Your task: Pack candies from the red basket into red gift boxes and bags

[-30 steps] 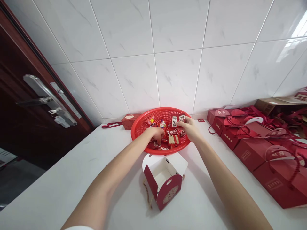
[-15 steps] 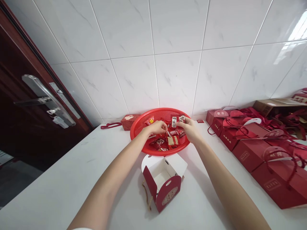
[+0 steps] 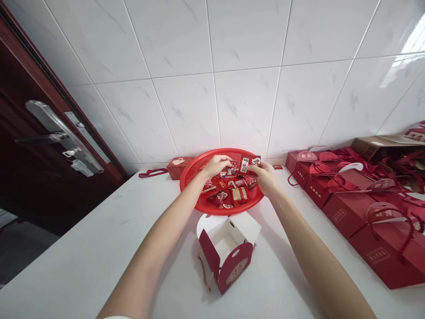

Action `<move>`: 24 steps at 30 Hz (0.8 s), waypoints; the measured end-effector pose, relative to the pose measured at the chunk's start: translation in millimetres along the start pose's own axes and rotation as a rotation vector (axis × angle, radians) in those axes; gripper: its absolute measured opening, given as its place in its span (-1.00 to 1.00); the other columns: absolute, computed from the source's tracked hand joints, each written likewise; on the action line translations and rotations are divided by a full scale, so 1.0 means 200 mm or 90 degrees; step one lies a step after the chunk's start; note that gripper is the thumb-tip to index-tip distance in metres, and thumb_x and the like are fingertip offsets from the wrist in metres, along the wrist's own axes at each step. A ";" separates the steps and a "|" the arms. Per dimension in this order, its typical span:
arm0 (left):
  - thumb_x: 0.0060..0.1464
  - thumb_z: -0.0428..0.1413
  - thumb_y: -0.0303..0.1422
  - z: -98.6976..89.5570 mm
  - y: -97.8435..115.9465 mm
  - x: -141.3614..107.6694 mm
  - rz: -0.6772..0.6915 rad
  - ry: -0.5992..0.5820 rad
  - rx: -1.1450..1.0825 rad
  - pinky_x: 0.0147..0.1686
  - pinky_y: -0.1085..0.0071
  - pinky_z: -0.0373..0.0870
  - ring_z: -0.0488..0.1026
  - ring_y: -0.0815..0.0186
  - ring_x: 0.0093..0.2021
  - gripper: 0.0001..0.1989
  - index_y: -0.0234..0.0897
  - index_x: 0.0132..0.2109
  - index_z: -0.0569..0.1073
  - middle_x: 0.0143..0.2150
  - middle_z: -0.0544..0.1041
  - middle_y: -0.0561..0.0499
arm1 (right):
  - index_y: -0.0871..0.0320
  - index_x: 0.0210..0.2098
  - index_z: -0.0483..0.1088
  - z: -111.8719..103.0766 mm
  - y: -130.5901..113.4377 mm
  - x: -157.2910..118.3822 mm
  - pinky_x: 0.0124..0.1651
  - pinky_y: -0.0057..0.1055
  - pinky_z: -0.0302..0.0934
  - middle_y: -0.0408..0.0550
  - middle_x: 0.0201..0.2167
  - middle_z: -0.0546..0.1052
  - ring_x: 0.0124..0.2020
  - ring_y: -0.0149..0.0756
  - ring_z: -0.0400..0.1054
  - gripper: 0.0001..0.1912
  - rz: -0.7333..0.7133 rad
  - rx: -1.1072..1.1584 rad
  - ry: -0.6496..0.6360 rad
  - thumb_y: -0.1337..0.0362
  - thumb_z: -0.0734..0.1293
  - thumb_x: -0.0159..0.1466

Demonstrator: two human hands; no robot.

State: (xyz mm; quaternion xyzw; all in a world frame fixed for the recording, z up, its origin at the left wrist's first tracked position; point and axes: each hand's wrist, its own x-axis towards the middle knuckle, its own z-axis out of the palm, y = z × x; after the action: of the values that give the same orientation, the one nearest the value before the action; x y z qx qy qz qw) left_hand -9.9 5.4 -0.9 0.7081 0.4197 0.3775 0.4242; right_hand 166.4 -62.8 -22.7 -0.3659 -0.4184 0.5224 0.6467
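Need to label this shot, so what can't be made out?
In the head view:
Left hand: whether it pinches anything, too small to tell.
Basket: floor, mostly hidden by packets.
Small patterned box: right end, hidden by the basket.
Door: left side, cut off by the picture's edge.

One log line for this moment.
left hand: over red basket, grip unclear | right hand: holding wrapped packets | open box: near side of basket
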 end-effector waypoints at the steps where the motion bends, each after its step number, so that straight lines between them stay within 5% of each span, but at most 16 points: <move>1: -0.15 0.12 -0.34 0.00 0.00 0.00 0.005 0.003 0.024 -0.40 0.44 0.29 0.35 0.38 -0.46 -0.89 -0.28 -0.42 0.47 -0.47 0.47 0.08 | 0.12 -0.44 0.46 0.00 0.00 0.00 -0.22 -0.27 0.40 -0.15 -0.47 0.57 -0.37 -0.21 0.47 -0.74 0.000 0.000 0.002 0.24 0.49 -0.14; 10: -0.16 0.02 -0.46 -0.01 0.00 -0.03 -0.090 -0.139 0.333 -0.46 0.40 0.28 0.42 0.28 -0.49 -0.81 -0.26 -0.62 0.46 -0.56 0.52 0.01 | 0.11 -0.45 0.45 0.00 -0.01 0.00 -0.22 -0.28 0.39 -0.14 -0.47 0.57 -0.36 -0.21 0.47 -0.78 0.002 -0.017 0.004 0.25 0.47 -0.12; 14: -0.11 0.05 -0.50 0.01 -0.02 -0.03 -0.069 -0.156 0.390 -0.22 0.44 0.37 0.52 0.21 -0.22 -0.76 -0.24 -0.36 0.61 -0.27 0.64 -0.01 | 0.10 -0.50 0.40 0.00 0.00 0.00 -0.25 -0.30 0.37 -0.17 -0.51 0.53 -0.40 -0.24 0.44 -0.79 -0.003 -0.029 0.003 0.24 0.47 -0.11; 17: -0.13 0.05 -0.60 0.02 -0.05 -0.02 -0.068 -0.180 0.454 -0.04 0.42 0.36 0.51 0.16 0.00 -0.52 -0.20 -0.06 0.62 0.01 0.62 -0.04 | 0.11 -0.50 0.41 0.00 -0.01 -0.01 -0.27 -0.30 0.37 -0.17 -0.52 0.53 -0.42 -0.25 0.43 -0.80 -0.002 -0.023 0.000 0.24 0.47 -0.12; 24: -0.15 0.07 -0.67 0.10 -0.12 0.00 -0.018 -0.310 0.558 0.07 0.37 0.34 0.47 0.11 0.15 -0.31 -0.13 0.15 0.51 0.16 0.56 -0.04 | 0.11 -0.48 0.41 0.00 -0.01 -0.02 -0.27 -0.30 0.37 -0.16 -0.50 0.54 -0.41 -0.25 0.44 -0.80 0.001 -0.020 -0.006 0.26 0.46 -0.11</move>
State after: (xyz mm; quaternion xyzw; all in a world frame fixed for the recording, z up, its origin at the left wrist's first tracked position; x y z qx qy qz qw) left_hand 0.3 6.3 -29.6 0.8816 0.4371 -0.0161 0.1773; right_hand 166.6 -67.2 -20.9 -0.3740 -0.4291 0.5180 0.6385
